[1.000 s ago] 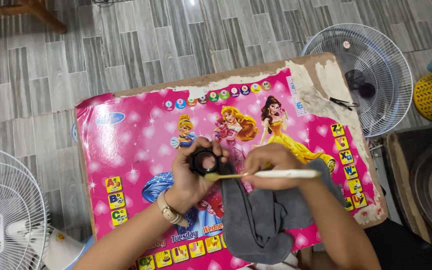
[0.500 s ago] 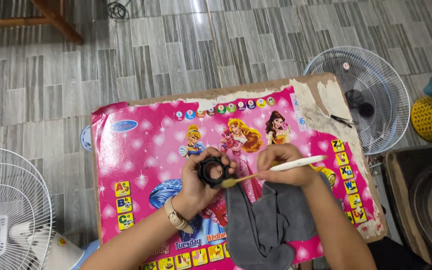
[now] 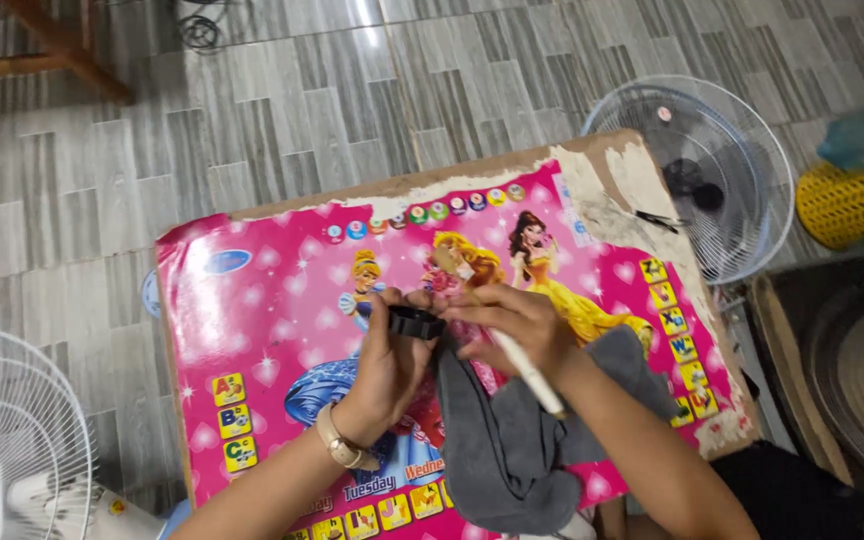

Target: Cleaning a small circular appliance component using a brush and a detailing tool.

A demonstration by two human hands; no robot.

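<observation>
Near the middle of the pink table (image 3: 252, 330), your left hand (image 3: 384, 372) grips a small black ring-shaped part (image 3: 415, 322). Just beside it, your right hand (image 3: 512, 325) closes around a white pen-like tool (image 3: 530, 375), above the grey cloth (image 3: 512, 440) draped at the near edge.

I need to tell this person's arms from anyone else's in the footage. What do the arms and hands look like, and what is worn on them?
Both forearms are bare, with no sleeves or gloves in view. The left hand has a gold-coloured band, a bracelet or a watch, around its wrist. The right hand and its wrist show nothing worn. No rings can be made out on either hand.
</observation>
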